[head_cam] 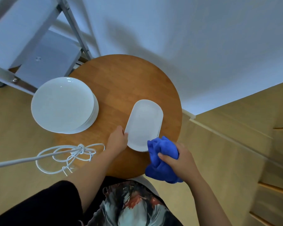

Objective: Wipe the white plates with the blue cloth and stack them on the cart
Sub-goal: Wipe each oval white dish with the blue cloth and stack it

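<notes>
An oblong white plate (145, 124) lies on top of a small stack on the round wooden table (124, 82). My left hand (118, 138) grips its near left edge, thumb on the rim. My right hand (178, 159) holds a bunched blue cloth (162, 159) just past the plate's near right corner, the cloth touching that corner. A stack of round white plates (63, 105) sits at the table's left edge, overhanging it. The grey metal cart (39, 51) stands beyond the table at the upper left.
A coiled white cord (72, 154) hangs in front of the table's left side. A white wall runs behind the table, with a skirting board (189, 113) at right. Wooden floor surrounds the table.
</notes>
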Demonstrator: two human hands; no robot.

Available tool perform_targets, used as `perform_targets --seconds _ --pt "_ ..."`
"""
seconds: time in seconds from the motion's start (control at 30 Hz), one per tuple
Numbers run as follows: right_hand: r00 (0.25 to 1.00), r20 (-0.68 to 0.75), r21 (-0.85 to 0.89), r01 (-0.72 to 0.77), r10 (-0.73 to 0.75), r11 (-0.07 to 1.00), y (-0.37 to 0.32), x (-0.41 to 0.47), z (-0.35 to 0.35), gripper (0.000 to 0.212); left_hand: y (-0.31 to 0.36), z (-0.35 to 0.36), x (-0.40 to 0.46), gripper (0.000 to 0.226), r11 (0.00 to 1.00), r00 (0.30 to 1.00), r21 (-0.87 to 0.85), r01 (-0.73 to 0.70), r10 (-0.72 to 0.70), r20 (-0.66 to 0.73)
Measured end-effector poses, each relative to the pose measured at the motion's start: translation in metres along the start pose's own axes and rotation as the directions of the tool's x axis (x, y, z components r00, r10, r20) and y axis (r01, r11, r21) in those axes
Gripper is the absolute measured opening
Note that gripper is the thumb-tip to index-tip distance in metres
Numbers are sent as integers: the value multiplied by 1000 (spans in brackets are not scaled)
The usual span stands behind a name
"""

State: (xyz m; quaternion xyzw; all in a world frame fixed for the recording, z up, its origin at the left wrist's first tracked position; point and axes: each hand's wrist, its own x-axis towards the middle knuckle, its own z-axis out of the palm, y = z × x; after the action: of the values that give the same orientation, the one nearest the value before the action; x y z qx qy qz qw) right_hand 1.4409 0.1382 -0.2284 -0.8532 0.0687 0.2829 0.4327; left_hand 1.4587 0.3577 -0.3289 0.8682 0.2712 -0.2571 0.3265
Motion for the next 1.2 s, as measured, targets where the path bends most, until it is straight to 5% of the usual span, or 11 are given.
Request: perform_targets --seconds 0.13,0.2,0.37,0.47,0.57,0.63,0.73,0.8,0.97,1.2 --pt "998 -48 65 30 -27 997 -1 -6 -2 9 5 2 -6 9 950 994 -309 44 -71 -79" --pt "997 -78 119 26 -16 993 -1 -10 -4 16 9 -1 -9 25 900 994 -434 38 -77 -73" --pt "988 -154 215 3 30 977 -16 -20 -13 22 20 -12 -12 22 638 992 -762 114 -118 50" --pt "979 -188 201 111 -73 973 -41 -31 -17 16 22 -26 -11 18 527 981 -828 192 -106 160" --pt "962 -197 55 203 -189 978 -69 -41 -6 18 24 -44 -14 23 528 972 -820 219 -42 232" --pt "924 -222 -177 276 -311 945 -88 -45 11 38 26 -58 -19 32 512 959 -832 215 51 280" --pt "857 -170 -574 315 -486 756 -105 -40 50 64 29 -81 -28 43 379 903 -881 284 202 378" --pt "897 -72 -693 269 -436 668 -113 -34 78 72 32 -98 -37 48 305 842 -873 381 274 464" --pt "923 -63 -599 269 -379 754 -121 -20 119 80 26 -142 -53 45 344 784 -859 381 372 496" --pt "835 -75 -568 413 -545 712 -172 -16 132 75 7 -200 -63 38 402 880 -906 129 376 292"
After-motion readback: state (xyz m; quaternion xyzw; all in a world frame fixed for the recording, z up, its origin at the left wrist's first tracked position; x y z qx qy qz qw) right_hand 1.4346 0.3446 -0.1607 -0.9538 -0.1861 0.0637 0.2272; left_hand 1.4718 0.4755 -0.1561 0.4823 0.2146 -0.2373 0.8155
